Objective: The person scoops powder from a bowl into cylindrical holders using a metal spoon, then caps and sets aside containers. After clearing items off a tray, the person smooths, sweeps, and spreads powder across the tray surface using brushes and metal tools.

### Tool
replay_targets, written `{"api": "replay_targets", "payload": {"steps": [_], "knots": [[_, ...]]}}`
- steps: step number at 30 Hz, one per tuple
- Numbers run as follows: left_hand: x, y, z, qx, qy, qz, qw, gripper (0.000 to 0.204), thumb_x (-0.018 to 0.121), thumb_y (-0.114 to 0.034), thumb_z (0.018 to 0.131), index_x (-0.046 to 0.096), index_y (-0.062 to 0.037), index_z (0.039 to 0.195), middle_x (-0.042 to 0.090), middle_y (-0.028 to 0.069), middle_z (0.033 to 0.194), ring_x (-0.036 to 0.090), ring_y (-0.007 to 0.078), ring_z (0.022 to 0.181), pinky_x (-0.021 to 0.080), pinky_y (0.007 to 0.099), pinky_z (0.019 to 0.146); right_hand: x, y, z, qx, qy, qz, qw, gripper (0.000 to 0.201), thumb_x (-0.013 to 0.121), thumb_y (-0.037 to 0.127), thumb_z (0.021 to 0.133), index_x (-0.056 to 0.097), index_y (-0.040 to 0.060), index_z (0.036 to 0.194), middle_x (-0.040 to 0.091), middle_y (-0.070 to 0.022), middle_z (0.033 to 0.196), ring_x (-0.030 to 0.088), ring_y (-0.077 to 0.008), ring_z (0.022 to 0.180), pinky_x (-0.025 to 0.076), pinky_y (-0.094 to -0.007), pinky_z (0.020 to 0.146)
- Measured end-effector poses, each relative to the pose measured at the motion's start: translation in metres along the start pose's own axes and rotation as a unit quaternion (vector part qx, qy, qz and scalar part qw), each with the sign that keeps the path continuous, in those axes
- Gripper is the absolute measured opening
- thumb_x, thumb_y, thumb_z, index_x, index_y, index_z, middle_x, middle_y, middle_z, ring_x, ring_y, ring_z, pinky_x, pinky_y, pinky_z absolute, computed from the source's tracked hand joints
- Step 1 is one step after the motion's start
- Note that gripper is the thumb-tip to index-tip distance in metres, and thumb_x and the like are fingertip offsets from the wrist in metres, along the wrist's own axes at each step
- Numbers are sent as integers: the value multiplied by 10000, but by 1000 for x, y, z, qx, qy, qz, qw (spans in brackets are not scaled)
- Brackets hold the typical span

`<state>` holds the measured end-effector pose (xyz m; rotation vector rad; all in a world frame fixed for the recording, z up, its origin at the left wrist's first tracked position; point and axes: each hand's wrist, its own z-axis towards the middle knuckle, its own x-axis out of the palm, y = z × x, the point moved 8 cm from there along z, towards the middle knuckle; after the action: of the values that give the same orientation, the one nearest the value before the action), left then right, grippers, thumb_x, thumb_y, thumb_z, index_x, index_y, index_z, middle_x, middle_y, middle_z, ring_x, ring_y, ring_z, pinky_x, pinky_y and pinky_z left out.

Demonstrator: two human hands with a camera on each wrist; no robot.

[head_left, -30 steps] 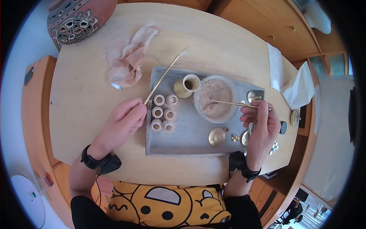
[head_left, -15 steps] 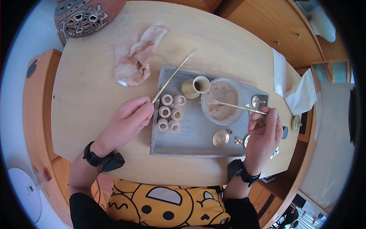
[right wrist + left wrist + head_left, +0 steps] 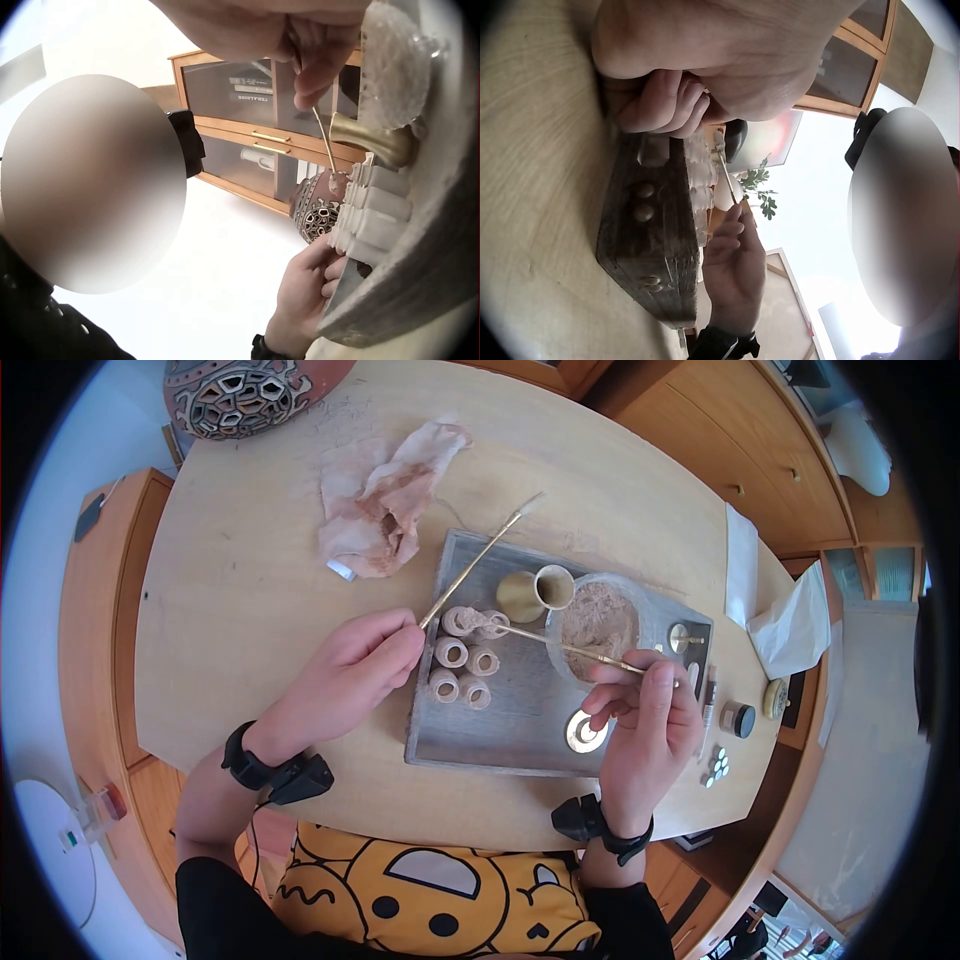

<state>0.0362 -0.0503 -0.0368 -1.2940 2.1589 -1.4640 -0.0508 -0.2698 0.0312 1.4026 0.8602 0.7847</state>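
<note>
Gold-handled brush (image 3: 480,560), grey tray (image 3: 480,736)

You've got a bright, even head view: black corners, fisheye bending the table (image 3: 240,560) edge, glare on the brass disc (image 3: 586,732). Your wrist views: backlit, whites blown out, blurred oval (image 3: 904,217) in each; left's tray (image 3: 641,240) side dark.

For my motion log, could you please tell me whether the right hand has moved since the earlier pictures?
Yes; judged against the tray, the right hand has moved left, toward the small jars.
</note>
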Motion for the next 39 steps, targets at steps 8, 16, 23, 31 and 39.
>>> {"api": "replay_targets", "payload": {"steps": [8, 16, 23, 31, 39], "knots": [[-1, 2, 1, 2, 2, 1, 1000, 276, 460, -213, 1043, 450, -95, 793, 356, -80, 689, 300, 13, 594, 246, 207, 493, 3, 1, -2, -15, 22, 1, 1000, 294, 427, 227, 1065, 576, -27, 1060, 721, -179, 908, 668, -171, 682, 512, -246, 583], [-1, 2, 1, -5, -3, -4, 1000, 283, 455, -208, 1042, 450, -92, 783, 363, -76, 679, 309, 10, 583, 247, 207, 482, -8, 14, -3, -66, -8, -18, 998, 290, 410, 206, 1066, 565, -39, 1055, 706, -174, 870, 648, -164, 661, 515, -257, 583], [-2, 3, 1, 7, -12, 15, 1000, 284, 460, -209, 1039, 449, -91, 781, 367, -77, 672, 310, 11, 574, 250, 207, 481, -76, 34, 9, -123, -209, -157, 957, 310, 430, 210, 1062, 594, -29, 953, 672, -114, 765, 583, -100, 584, 438, -215, 529], [-2, 8, 1, -21, 0, -19, 1000, 273, 460, -228, 1045, 440, -108, 800, 327, -94, 674, 255, -1, 563, 204, 195, 472, -57, 15, 16, -43, -121, -153, 980, 296, 467, 222, 1053, 603, -24, 958, 690, -118, 764, 603, -106, 590, 451, -217, 528], [-1, 5, 0, -18, -5, -17, 1000, 274, 458, -228, 1045, 442, -113, 798, 330, -97, 675, 257, -2, 564, 203, 194, 472, -71, 13, 16, -29, -165, -97, 981, 336, 452, 268, 1059, 609, -11, 958, 679, -113, 754, 581, -108, 564, 428, -218, 496]]}}
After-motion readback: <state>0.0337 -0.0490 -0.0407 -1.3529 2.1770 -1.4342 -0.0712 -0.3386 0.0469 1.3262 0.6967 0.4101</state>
